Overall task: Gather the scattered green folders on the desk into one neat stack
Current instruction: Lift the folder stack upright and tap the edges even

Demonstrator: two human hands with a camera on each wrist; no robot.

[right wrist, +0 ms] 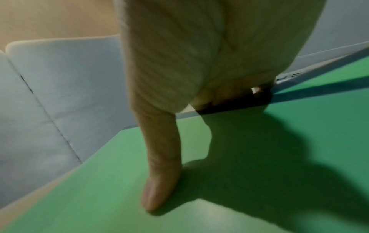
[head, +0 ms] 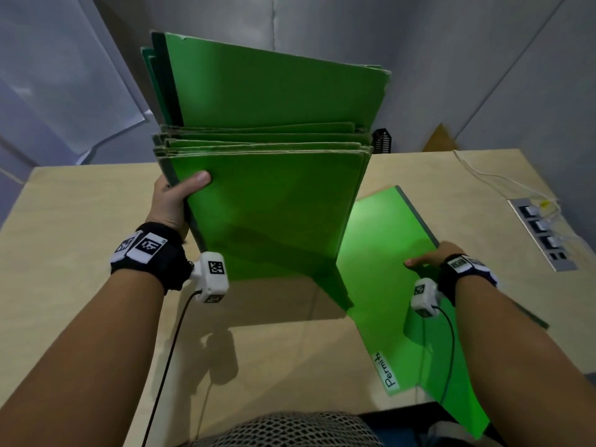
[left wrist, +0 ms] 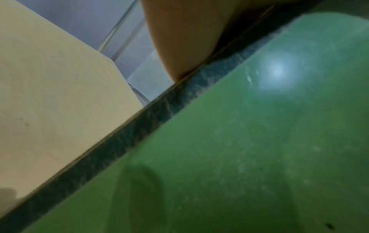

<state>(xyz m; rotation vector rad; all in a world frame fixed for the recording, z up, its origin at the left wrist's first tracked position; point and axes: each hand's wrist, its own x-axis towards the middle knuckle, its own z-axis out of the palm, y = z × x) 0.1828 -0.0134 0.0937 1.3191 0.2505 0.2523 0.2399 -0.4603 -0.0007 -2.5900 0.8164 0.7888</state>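
A thick bundle of several green folders (head: pixel 267 175) is held up off the wooden desk (head: pixel 84 253), tilted toward me. My left hand (head: pixel 175 198) grips its left spine edge, thumb on the front cover; in the left wrist view the folder cover (left wrist: pixel 249 141) and dark spine fill the picture. One more green folder (head: pixel 390 269), labelled "Permits", lies to the right. My right hand (head: pixel 429 258) holds its right edge, thumb (right wrist: pixel 159 181) on top and fingers tucked under the edge. In the right wrist view that edge of the "Permits" folder (right wrist: pixel 259 157) looks lifted.
A power strip (head: pixel 541 233) with plugs and a white cable sits in the desk at the right. A black mesh holder (head: pixel 382 141) stands behind the bundle. Grey partition walls enclose the desk. A mesh chair back (head: pixel 283 429) is at the near edge.
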